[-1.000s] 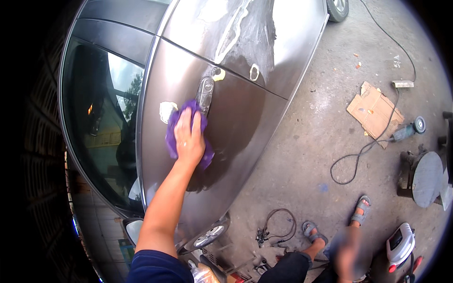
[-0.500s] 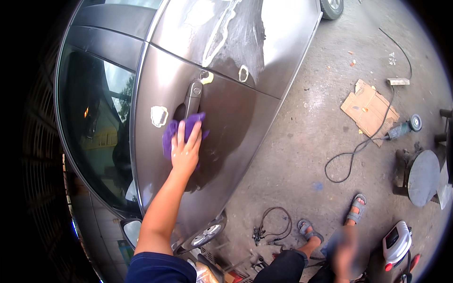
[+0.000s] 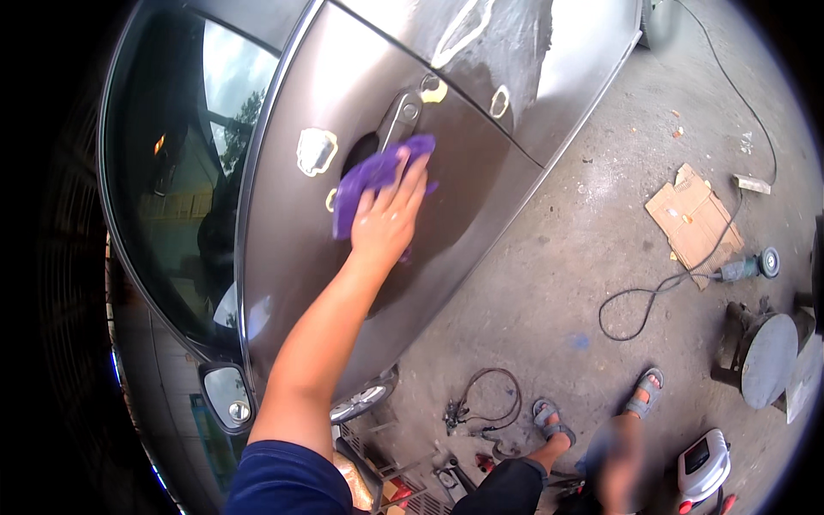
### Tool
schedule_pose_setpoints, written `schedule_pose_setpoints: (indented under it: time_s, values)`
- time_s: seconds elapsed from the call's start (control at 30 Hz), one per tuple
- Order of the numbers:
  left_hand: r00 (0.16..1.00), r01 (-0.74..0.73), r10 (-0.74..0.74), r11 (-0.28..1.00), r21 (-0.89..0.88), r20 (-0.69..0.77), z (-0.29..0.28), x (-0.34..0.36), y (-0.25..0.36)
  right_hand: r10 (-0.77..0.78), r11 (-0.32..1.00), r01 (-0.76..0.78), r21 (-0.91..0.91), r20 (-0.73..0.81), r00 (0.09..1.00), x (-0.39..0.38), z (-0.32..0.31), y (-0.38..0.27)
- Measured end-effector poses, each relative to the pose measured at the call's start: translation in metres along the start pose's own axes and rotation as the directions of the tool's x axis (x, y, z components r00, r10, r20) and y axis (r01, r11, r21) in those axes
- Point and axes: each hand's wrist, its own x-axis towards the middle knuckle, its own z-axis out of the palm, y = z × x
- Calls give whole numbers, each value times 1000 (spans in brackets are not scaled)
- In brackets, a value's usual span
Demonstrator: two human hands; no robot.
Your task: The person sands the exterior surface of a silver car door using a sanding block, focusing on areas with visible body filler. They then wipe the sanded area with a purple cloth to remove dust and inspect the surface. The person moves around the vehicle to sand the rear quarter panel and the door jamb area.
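Note:
My left hand point(image 3: 386, 225), fingers spread, presses a crumpled purple cloth point(image 3: 354, 199) onto the brown-grey car door point(image 3: 300, 275). The cloth lies over the lower end of the door handle point(image 3: 402, 122) and beside its dark recess. Around it are bare sanded spots with pale rims: a larger patch point(image 3: 317, 153) toward the window, a small one at the cloth's edge, and a yellowish one point(image 3: 433, 89) above the handle. A damp-looking darker area spreads right of the hand. At the bottom right, a blurred skin-coloured shape point(image 3: 622, 472) may be my right hand; its fingers cannot be made out.
On the concrete floor at right lie a flattened cardboard piece point(image 3: 693, 215), an angle grinder point(image 3: 742, 267) with a looping cord, and a round stool point(image 3: 769, 360). Near my sandalled feet are a coiled cable point(image 3: 515, 403) and a grey-white device point(image 3: 704, 468). The side mirror point(image 3: 227, 396) juts out lower left.
My view has shifted, so the door sits farther right and higher. My left hand has slid the cloth slightly across the door, uncovering a small pale-rimmed spot at its left.

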Motion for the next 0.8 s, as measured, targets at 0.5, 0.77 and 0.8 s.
schedule_pose_setpoints:
  time_s: [0.5,0.77,0.8]
  values:
    - [980,193,-196,979,71,39,-9,-117,-34,22,1000,-24,19,105,994,-15,13,1]
    - [979,-30,26,999,17,203,-4,-149,-39,55,998,-57,38,65,996,-13,13,10]
    - [969,-80,60,994,77,238,-10,-148,-42,68,997,-70,35,48,997,-13,12,10]
